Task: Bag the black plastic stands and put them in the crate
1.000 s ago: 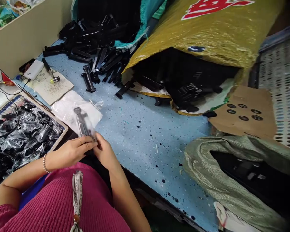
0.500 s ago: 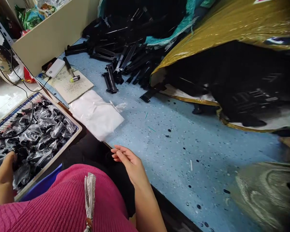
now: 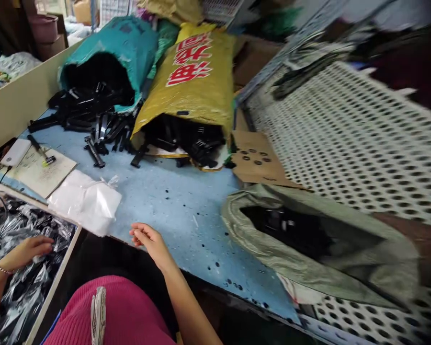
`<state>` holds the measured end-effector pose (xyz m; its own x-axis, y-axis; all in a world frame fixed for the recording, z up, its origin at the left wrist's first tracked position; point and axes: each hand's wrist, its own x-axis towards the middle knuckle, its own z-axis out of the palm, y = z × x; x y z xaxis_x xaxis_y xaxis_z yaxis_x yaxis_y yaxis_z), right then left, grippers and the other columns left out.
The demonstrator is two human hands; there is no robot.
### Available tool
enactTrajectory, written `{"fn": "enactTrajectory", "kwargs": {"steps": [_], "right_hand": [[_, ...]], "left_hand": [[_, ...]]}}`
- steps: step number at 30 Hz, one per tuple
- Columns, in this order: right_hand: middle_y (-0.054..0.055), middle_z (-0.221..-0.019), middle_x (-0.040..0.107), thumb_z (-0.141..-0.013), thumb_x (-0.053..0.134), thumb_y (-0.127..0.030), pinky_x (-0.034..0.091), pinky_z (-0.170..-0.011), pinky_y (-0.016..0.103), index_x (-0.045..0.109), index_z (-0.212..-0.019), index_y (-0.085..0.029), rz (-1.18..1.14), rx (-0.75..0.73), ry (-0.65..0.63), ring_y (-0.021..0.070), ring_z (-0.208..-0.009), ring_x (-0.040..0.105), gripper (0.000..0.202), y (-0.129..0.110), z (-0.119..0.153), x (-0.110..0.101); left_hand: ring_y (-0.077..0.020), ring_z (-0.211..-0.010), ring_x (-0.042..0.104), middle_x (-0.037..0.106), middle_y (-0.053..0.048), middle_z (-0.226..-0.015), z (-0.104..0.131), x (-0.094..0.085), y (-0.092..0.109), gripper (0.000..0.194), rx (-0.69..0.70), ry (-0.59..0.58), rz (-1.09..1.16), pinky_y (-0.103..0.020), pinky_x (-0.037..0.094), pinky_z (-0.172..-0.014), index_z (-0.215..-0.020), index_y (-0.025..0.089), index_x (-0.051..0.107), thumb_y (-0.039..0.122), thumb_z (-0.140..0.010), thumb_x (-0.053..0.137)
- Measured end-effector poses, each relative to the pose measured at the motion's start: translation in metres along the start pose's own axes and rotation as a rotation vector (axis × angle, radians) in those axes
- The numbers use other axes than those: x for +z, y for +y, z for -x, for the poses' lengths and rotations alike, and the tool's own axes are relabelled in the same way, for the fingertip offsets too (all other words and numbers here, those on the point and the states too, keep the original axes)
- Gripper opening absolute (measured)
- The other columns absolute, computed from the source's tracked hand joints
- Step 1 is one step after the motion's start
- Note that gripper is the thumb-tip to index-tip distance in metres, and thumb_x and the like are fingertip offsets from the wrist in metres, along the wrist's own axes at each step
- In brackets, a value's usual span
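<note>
left hand [image 3: 26,251]: over bagged parts [image 3: 28,292], fingers loosely spread | right hand [image 3: 153,243]: fingers half-curled, slightly apart | white plastic [image 3: 84,199]: at its ten o'clock

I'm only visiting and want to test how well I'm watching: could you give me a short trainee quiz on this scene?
1. Which hand is over the crate of bagged parts?
2. True or false: the right hand is holding the hammer.
3. What colour is the sack with red lettering? A) teal B) yellow C) grey

Key: 1. The left hand. 2. False; it looks empty. 3. B.
</note>
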<state>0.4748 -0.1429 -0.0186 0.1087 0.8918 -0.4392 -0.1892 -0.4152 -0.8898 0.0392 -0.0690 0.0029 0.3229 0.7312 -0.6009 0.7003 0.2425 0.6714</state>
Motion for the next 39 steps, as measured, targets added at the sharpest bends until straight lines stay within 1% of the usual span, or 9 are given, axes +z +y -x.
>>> {"fn": "enactTrajectory", "kwargs": {"steps": [4,6,8,13,18,24,29,33,39], "right_hand": [[0.006,-0.091,0.076,-0.073,0.082,-0.053,0.057,-0.067,0.032,0.074,-0.102,-0.019,-0.061,-0.047,0.114,0.0173,-0.074,0.07,0.046,-0.011,-0.032,-0.02],[0.005,-0.09,0.075,-0.072,0.082,-0.053,0.056,-0.063,0.03,0.072,-0.102,-0.019,-0.103,-0.05,0.166,0.0162,-0.069,0.069,0.046,-0.016,-0.047,-0.028],[0.005,-0.089,0.074,-0.073,0.081,-0.053,0.055,-0.059,0.029,0.071,-0.102,-0.018,-0.124,-0.046,0.176,0.0149,-0.064,0.068,0.046,-0.019,-0.057,-0.032],[0.004,-0.088,0.073,-0.075,0.08,-0.053,0.055,-0.059,0.029,0.07,-0.103,-0.018,-0.13,-0.057,0.106,0.0142,-0.062,0.067,0.046,-0.013,-0.058,-0.036],[0.008,-0.092,0.073,-0.087,0.063,-0.067,0.057,-0.06,0.032,0.068,-0.107,-0.019,-0.042,-0.163,0.188,0.0179,-0.068,0.069,0.052,-0.015,-0.051,-0.049],[0.015,-0.117,0.069,-0.104,0.047,-0.046,0.058,-0.08,0.04,0.058,-0.128,-0.021,0.739,-0.768,0.513,0.0244,-0.093,0.069,0.036,-0.067,-0.057,-0.077],[0.01,-0.099,0.069,-0.107,0.044,-0.029,0.053,-0.076,0.035,0.065,-0.112,-0.022,1.249,-1.063,0.255,0.0227,-0.087,0.065,0.023,-0.102,-0.054,-0.089],[0.008,-0.084,0.066,-0.107,0.047,-0.037,0.048,-0.069,0.034,0.068,-0.099,-0.022,1.333,-1.033,0.074,0.0216,-0.076,0.061,0.027,-0.109,-0.042,-0.082],[0.008,-0.087,0.069,-0.108,0.044,-0.04,0.048,-0.067,0.034,0.069,-0.098,-0.022,1.284,-0.99,-0.032,0.0223,-0.079,0.063,0.032,-0.112,-0.028,-0.076]], "left_hand": [[-0.026,-0.113,0.069,0.074,-0.009,-0.125,-0.073,0.04,0.168,0.043,0.477,-0.095,0.003,-0.038,0.054,-0.103,-0.124,0.023,0.072,0.049,-0.091,0.061],[-0.0252,-0.112,0.068,0.071,-0.012,-0.126,-0.126,0.061,0.246,0.041,0.614,0.047,-0.125,-0.039,0.052,-0.105,-0.128,0.019,0.068,0.036,-0.092,0.06],[-0.0268,-0.119,0.064,0.068,-0.015,-0.127,-0.183,0.079,0.312,0.04,0.532,0.235,-0.238,-0.04,0.047,-0.111,-0.128,0.015,0.065,0.025,-0.091,0.059],[-0.0432,-0.141,0.045,0.05,-0.03,-0.145,-0.28,0.103,0.396,0.054,0.376,0.327,-0.228,-0.056,0.036,-0.116,-0.131,0.005,0.053,0.017,-0.08,0.07],[-0.0351,-0.127,0.059,0.062,-0.024,-0.129,-0.267,0.117,0.382,0.056,0.404,0.214,-0.179,-0.048,0.045,-0.108,-0.128,0.009,0.051,0.0,-0.074,0.061],[-0.0175,-0.087,0.064,0.06,-0.011,-0.128,-0.148,0.143,0.315,0.078,0.576,-0.09,0.09,-0.036,0.055,-0.083,-0.149,0.02,0.03,0.01,-0.076,0.055],[-0.022,-0.098,0.061,0.06,-0.01,-0.131,-0.093,0.136,0.291,0.098,0.463,-0.284,0.286,-0.038,0.053,-0.087,-0.162,0.02,0.017,0.02,-0.074,0.06],[-0.0303,-0.124,0.053,0.051,-0.011,-0.149,-0.089,0.134,0.282,0.097,0.434,-0.301,0.303,-0.041,0.049,-0.1,-0.161,0.02,0.026,0.024,-0.071,0.063],[-0.0289,-0.112,0.059,0.062,-0.009,-0.13,-0.083,0.139,0.27,0.093,0.335,-0.369,0.42,-0.039,0.051,-0.089,-0.16,0.021,0.029,0.026,-0.073,0.061]]}}
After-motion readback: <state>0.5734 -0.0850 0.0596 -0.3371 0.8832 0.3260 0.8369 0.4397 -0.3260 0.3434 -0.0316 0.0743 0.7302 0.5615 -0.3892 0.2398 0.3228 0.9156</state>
